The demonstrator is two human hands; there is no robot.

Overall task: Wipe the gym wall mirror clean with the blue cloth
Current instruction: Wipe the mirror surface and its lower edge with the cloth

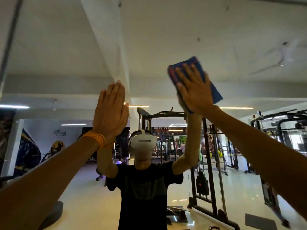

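Observation:
The wall mirror (166, 47) fills the whole view and reflects the gym. My right hand (193, 87) is raised high at the upper right, fingers spread flat, pressing the folded blue cloth (214, 92) with red stripes against the glass. My left hand (110, 112) lies flat on the mirror at centre left, fingers straight and together, with an orange band at the wrist. Both arms reach up from the bottom corners.
The mirror shows my own reflection (144, 188) in a dark shirt with a white headset, a cable machine (209, 163) behind it, more gym racks (282, 130) at the right, wall posters (41, 146) at the left and a ceiling fan (282, 55).

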